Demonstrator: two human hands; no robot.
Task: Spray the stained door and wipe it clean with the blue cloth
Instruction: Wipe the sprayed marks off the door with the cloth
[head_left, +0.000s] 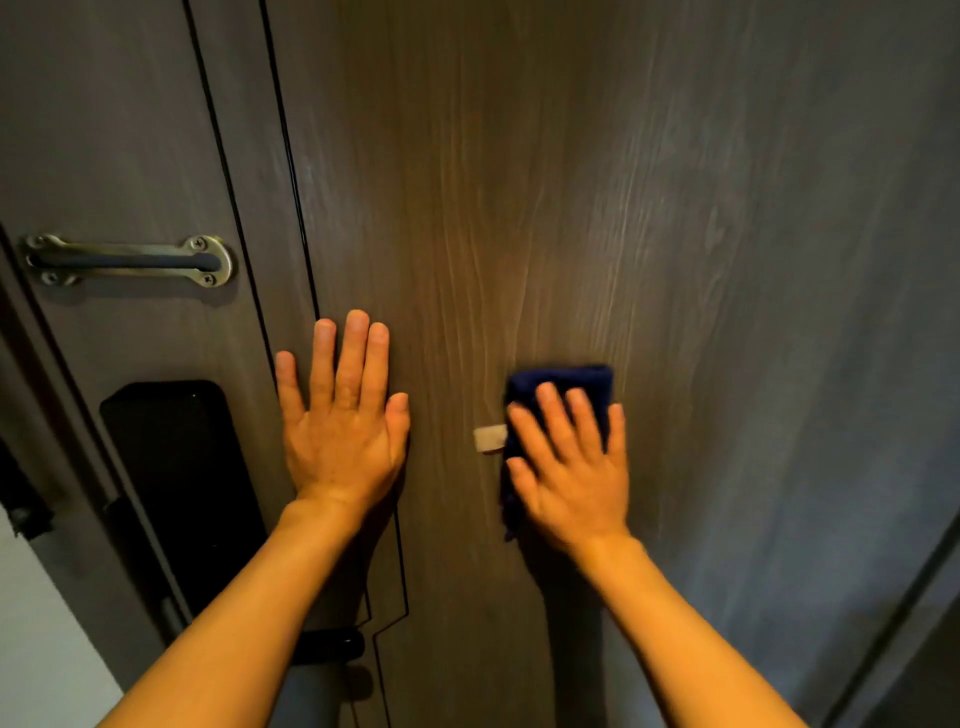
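Both palms are flat on the dark woodgrain door (519, 208). Left hand (345, 415) is bare, fingers spread wide. Right hand (571, 467), at its 3 o'clock, pins the folded blue cloth (561, 382) to the panel, fingers splayed over it. A pale tag (489, 438) sticks out at the cloth's 9 o'clock. Brass latch (130, 259) sits at 10 o'clock from the left hand, black lock plate (171, 467) at 9.

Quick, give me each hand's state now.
Left hand: open, flat on the door, empty.
Right hand: open, pressing the blue cloth against the door.
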